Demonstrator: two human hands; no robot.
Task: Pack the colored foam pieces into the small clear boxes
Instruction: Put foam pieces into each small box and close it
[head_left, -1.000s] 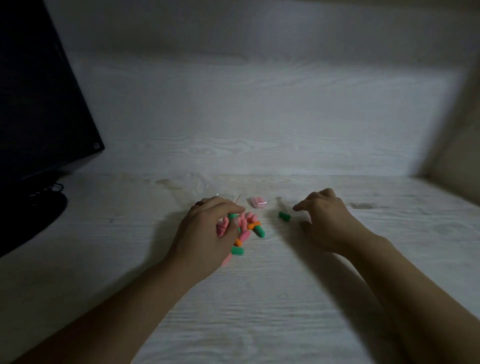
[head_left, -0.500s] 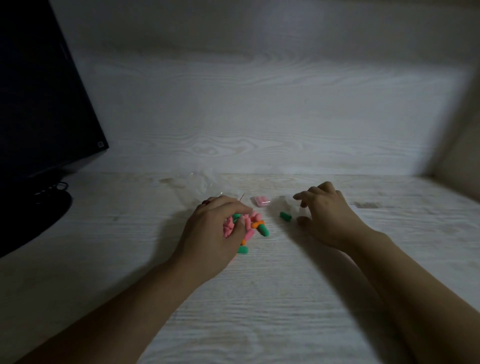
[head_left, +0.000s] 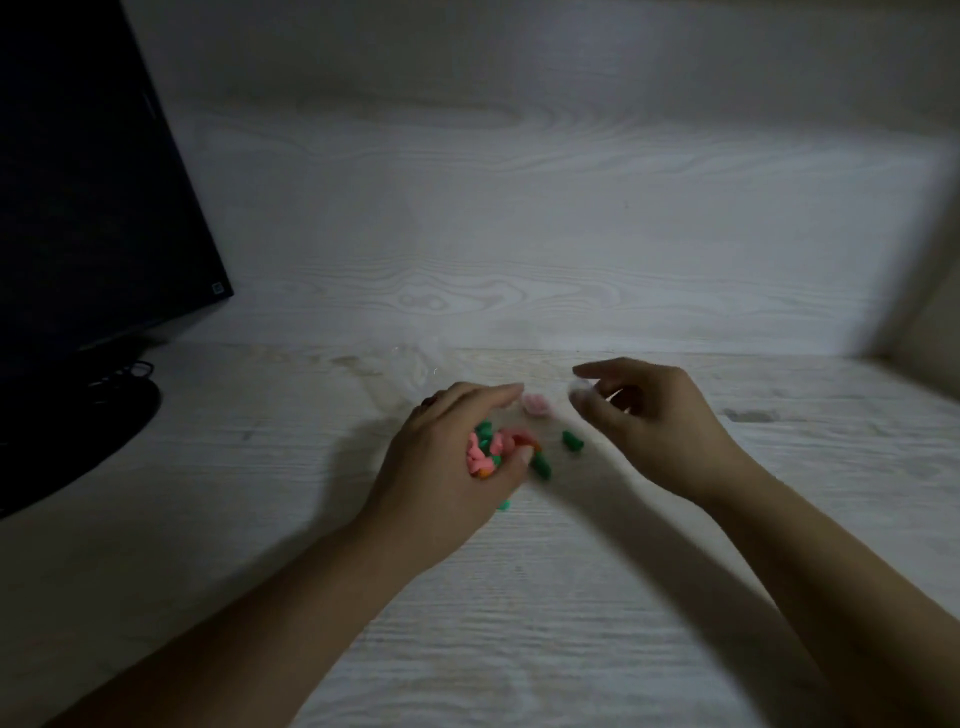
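Observation:
Several pink, green and orange foam pieces (head_left: 485, 451) lie heaped on the pale wooden desk, and my left hand (head_left: 452, 462) curls round the heap, gripping it. Loose green pieces lie at the heap's right edge (head_left: 541, 466), further right (head_left: 572, 440) and by my left palm (head_left: 503, 504). A small clear box with pink foam inside (head_left: 535, 404) sits just beyond the heap. My right hand (head_left: 660, 421) is raised to the right of it and pinches a small pale, blurred clear box (head_left: 580, 386) between thumb and forefinger.
A dark monitor (head_left: 88, 197) on a round black stand (head_left: 67, 441) with cables fills the left side. A crumpled clear plastic bag (head_left: 410, 366) lies behind my left hand. A wooden back wall (head_left: 519, 234) and a side wall (head_left: 930, 322) close the desk in.
My right hand has lifted off the desk and moved up and back, now pinching something small and pale. My left hand has gathered the foam heap tighter.

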